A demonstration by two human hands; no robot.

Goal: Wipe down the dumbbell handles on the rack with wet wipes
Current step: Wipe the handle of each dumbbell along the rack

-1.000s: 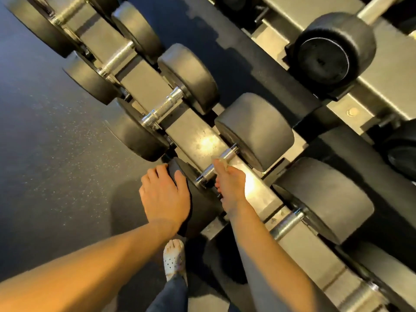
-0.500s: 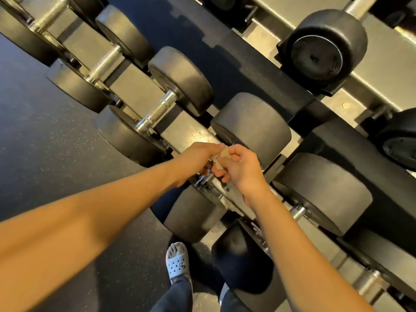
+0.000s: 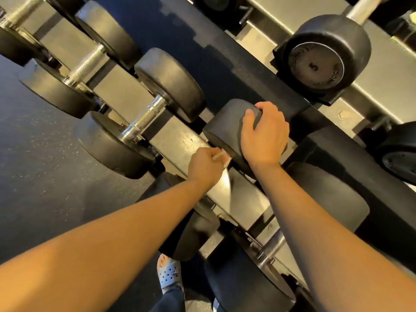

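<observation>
My left hand (image 3: 206, 165) is closed round a wipe (image 3: 221, 156). A pale edge of the wipe pokes out past the knuckles on the side toward my right hand (image 3: 265, 136). The fist sits over the rack (image 3: 180, 140), between the two heads of one dumbbell (image 3: 225, 127), where its handle runs. I cannot see the handle itself under the hand. My right hand lies just beyond and to the right of the left, its fingers curled over the top of the dumbbell's far head, gripping it. The hands are near each other with the wipe between them. I cannot tell whether the wipe touches the right hand. The near head lies under my left forearm. Left of my left hand, the next dumbbell (image 3: 144, 120) shows a bare bar.
</observation>
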